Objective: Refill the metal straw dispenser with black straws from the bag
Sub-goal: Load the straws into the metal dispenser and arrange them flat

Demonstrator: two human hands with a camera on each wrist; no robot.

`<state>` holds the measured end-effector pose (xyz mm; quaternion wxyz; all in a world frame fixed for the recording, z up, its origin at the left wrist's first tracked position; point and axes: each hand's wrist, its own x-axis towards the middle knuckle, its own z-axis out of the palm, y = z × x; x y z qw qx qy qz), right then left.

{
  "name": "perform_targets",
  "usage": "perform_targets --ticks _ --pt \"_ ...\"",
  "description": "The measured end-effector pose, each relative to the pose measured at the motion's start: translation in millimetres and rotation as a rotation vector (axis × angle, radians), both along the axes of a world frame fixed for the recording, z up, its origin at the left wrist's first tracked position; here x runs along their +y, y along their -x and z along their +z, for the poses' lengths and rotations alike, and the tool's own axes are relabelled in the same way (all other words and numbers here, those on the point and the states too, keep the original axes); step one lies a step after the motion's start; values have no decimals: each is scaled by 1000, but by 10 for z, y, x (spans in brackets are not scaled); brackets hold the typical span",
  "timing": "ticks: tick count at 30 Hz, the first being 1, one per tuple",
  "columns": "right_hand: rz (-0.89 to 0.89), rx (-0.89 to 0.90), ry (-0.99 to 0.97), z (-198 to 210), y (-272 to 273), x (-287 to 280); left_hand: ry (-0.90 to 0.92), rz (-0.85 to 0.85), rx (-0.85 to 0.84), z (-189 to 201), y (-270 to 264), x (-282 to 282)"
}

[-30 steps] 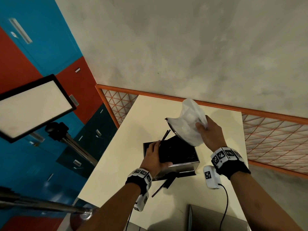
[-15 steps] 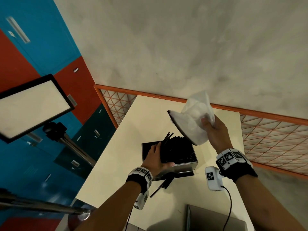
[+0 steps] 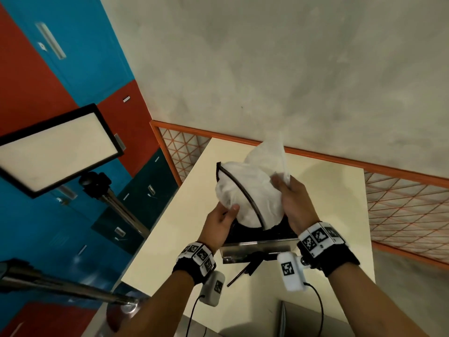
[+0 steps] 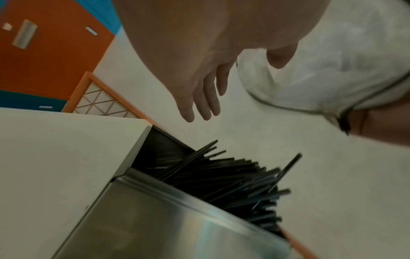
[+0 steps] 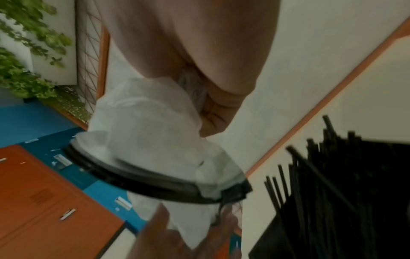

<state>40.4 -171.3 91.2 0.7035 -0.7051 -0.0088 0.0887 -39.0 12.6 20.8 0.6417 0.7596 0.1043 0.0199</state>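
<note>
A crumpled white bag with a black rim hangs over the metal straw dispenser on the cream table. My right hand grips the bag's bunched far end. My left hand pinches a fold at the bag's lower left, thumb on top. In the left wrist view the bag lies by the thumb and the other fingers stay straight. The dispenser is packed with black straws, some sticking out askew. The right wrist view shows the bag beside the straws.
A few loose straws lie on the table in front of the dispenser. A grey flat object sits at the near edge. A light panel on a stand is left of the table, and an orange lattice fence runs behind it.
My left hand has left the dispenser's side and risen to the bag's lower edge. The right hand has turned the bag and brought it down nearer the dispenser.
</note>
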Motion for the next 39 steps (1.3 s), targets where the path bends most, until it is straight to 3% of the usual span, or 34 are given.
perform_targets --ticks 3,8,11,14,16,18,23,26,29,34,37,39 --pt "90 18 122 -143 127 230 205 141 -38 85 98 99" --pt "334 99 306 -346 346 655 -42 386 -48 -18 304 475" --pt "297 -6 457 -388 433 832 -152 513 30 -124 554 790" --pt "242 -161 410 -346 616 1062 -180 598 99 -299 829 1139" --pt "299 -253 367 -309 750 1126 -240 585 123 -324 909 1184" --pt "480 -316 406 -353 923 1320 -250 582 144 -343 1030 1246" --pt "838 -594 826 -753 1250 1787 -248 566 253 -598 1294 1406" --pt "971 -596 1062 -1024 1272 1906 -243 500 278 -710 1416 1478" --pt "998 -528 1231 -1241 1211 1927 -330 394 247 -826 1554 1586" --pt "979 -419 1357 -1517 1104 1816 -652 148 217 -1198 1726 1866" --pt "964 -397 1374 -1608 1084 1759 -822 10 414 -1278 1765 1913" --pt "981 -400 1449 -1613 1099 1751 -807 21 527 -1301 1738 1888"
